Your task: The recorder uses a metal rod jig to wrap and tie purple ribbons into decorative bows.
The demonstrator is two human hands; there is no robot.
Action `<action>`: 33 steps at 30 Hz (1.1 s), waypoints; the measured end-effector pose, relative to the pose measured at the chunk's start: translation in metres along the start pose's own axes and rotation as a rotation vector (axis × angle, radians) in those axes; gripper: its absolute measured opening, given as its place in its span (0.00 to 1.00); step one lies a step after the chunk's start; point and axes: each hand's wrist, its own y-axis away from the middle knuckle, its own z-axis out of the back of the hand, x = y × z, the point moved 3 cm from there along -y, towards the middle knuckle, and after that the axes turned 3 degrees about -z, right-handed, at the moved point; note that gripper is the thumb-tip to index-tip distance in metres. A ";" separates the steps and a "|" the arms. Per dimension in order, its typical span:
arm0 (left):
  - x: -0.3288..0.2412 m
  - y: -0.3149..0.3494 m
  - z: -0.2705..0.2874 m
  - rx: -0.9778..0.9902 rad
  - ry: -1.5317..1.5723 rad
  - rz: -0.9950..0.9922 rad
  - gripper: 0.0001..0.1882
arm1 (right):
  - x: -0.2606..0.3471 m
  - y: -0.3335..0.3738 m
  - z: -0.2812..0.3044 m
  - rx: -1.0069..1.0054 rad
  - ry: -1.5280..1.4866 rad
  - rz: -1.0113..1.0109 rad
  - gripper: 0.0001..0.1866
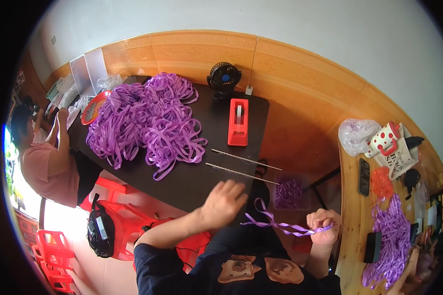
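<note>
A twisted purple ribbon (305, 231) is pinched in my right hand (325, 227), its loose ends trailing left over my lap. My left hand (225, 202) hovers by the near edge of the dark table (182, 189), fingers curled inward; whatever they hold, if anything, is hidden. Just beyond it, two thin rods (241, 173) stick out past the table's right edge. A big heap of purple ribbon (147, 118) covers the table's middle. Below the rods, a see-through bin (301, 202) holds more purple ribbon pieces.
A red tape dispenser (238, 136) and black fan (224, 78) stand at the table's far right. Another person (54, 167) sits at left near a red tray (89, 115). Red stools (125, 216) are at left. A wooden bench (352, 236) at right bears ribbon (391, 241) and a phone (363, 176).
</note>
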 end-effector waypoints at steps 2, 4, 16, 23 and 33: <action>-0.035 0.010 -0.012 -0.126 0.245 -0.151 0.14 | -0.006 0.002 -0.006 0.003 -0.011 -0.055 0.15; -0.075 0.027 -0.032 0.050 0.328 -0.262 0.17 | -0.011 0.005 -0.009 -0.005 0.013 -0.057 0.15; -0.078 0.052 -0.092 0.171 0.859 -0.119 0.04 | 0.025 0.007 0.061 -0.199 -0.336 0.069 0.13; 0.005 0.023 0.080 -0.240 1.373 0.452 0.07 | 0.003 0.007 0.096 -0.406 -0.438 0.027 0.11; 0.157 0.083 0.128 -0.519 0.109 0.888 0.13 | -0.036 -0.010 0.087 -0.636 -0.137 -0.070 0.10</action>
